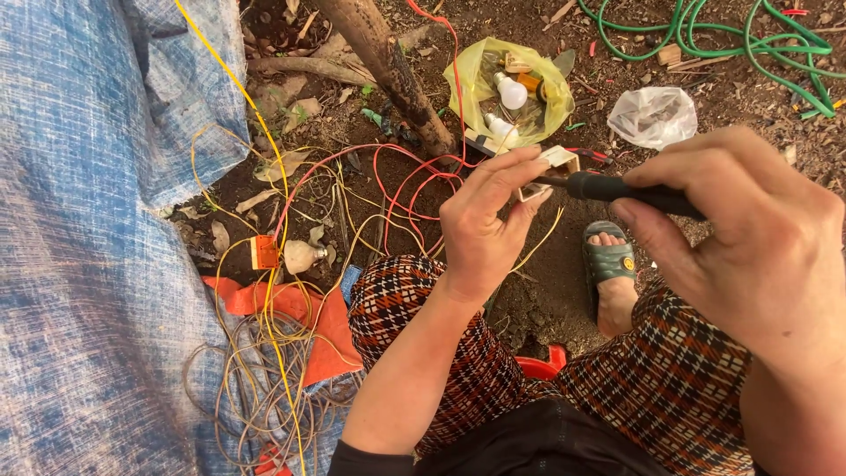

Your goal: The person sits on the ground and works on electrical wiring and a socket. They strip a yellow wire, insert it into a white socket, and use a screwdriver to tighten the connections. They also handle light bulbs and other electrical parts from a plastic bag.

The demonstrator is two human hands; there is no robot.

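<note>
My left hand [483, 222] pinches a small white electrical fitting [553, 164] between thumb and fingers, held above the dirt. A yellow wire trails down from it. My right hand [749, 229] grips a black-handled screwdriver [617, 189] whose tip goes into the fitting. Both hands hover over my knees in patterned trousers [670, 370]. Red wires [414, 181] and yellow wires [264, 326] tangle on the ground to the left.
A yellow plastic bag [539, 104] holding light bulbs lies beyond the hands, a clear bag [654, 115] to its right. A branch [388, 66], a green hose [749, 40], a blue tarp [88, 247], orange scraps [304, 308] and my sandalled foot [608, 264] surround me.
</note>
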